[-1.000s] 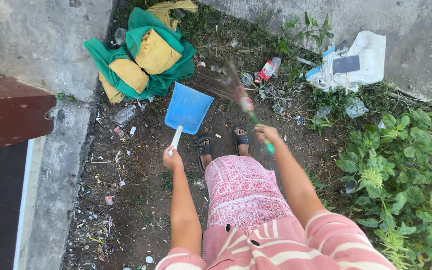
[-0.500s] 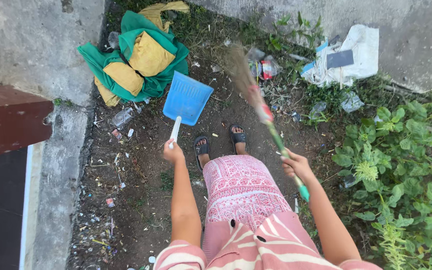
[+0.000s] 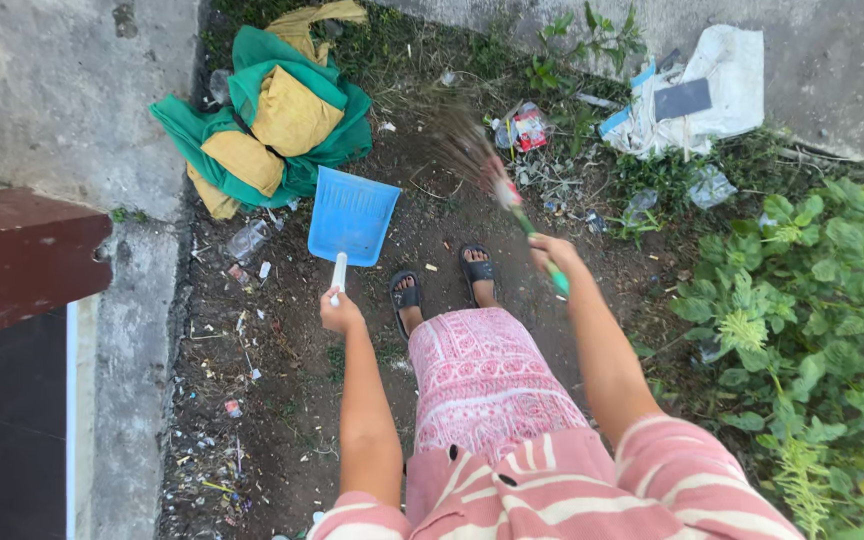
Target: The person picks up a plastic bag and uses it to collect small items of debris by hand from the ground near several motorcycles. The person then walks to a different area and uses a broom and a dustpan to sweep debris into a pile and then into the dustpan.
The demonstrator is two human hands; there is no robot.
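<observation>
Left hand (image 3: pixel 340 312) fingers wrapped on dustpan (image 3: pixel 353 215) handle, pan flat on dirt. Right hand (image 3: pixel 552 252) fingers gripping broom (image 3: pixel 497 180), bristles near litter.

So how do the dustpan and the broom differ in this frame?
The dustpan is a flat blue scoop with a white handle and rests on the dirt; the broom is a thin stick with brown bristles and is held slanted. The dustpan looks sharp, while the broom's bristles are blurred. The left hand grips the dustpan; the right hand grips the broom. Both point away from the person, towards the litter.
</observation>
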